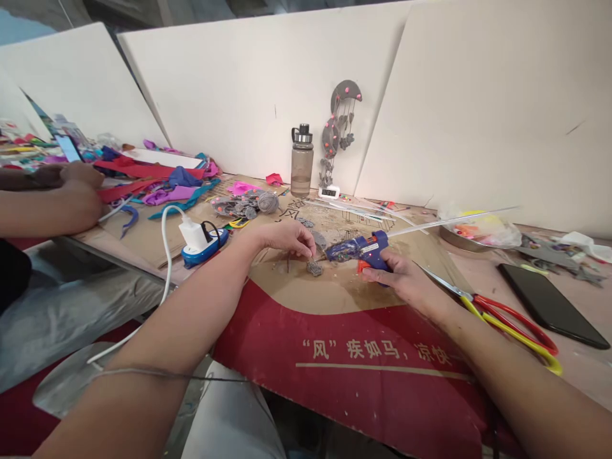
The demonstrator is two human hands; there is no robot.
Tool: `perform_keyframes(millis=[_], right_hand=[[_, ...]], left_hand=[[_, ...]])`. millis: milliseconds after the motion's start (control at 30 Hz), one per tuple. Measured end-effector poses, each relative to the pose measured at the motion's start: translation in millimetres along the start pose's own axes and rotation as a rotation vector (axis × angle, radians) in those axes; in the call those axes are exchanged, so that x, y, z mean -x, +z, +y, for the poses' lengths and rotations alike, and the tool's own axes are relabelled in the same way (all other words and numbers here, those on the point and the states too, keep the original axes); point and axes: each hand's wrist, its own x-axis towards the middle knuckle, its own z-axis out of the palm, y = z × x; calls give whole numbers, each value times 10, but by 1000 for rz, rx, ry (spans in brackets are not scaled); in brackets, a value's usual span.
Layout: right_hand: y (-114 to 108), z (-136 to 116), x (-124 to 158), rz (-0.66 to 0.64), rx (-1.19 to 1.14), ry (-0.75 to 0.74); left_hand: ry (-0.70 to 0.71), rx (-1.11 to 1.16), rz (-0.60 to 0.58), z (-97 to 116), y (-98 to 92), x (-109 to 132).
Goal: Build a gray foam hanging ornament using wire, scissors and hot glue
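My right hand (399,275) is wrapped round the handle of a blue hot glue gun (370,247) with an orange trigger. A long clear glue stick (430,223) sticks out of its back. The gun's nozzle points left, towards my left hand (291,238). That hand is closed in a pinch above the cardboard, with a small rough grey piece (314,268) at its fingertips. Behind the nozzle lies a flat grey disc (319,240), partly hidden. Beneath both hands is a brown and dark red cardboard sheet (363,395) with printed characters.
Scissors (478,303) and a black phone (549,303) lie at right. A blue power strip (205,247) with a white plug is at left. Behind stand a water bottle (301,162) and a grey hanging ornament (339,124). Another person's hands (71,182) are at far left.
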Motion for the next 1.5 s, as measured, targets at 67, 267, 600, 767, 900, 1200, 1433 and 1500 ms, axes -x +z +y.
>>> perform_keyframes(millis=[67,267,600,767,900,1200,1433,1500], right_hand=[[3,27,-3,-37,-96,53],[-17,110,-37,-41,-112,70],[-15,80,-46,62,-72,54],[-23,30,-8,73,-57,77],[-24,-57,35,54,103,150],[12,45,31,-5,205,60],[34,28,47,45,390,5],[36,27,48,51,398,6]], left_hand=[[-1,-15,4,4,6,-3],[-45,40,20,8,22,11],[-120,179,-36,14,10,42],[-103,199,-49,15,19,36],[-84,180,-64,38,33,33],[-84,162,-68,8,38,12],[-79,152,-63,5,50,3],[-74,151,-59,13,50,8]])
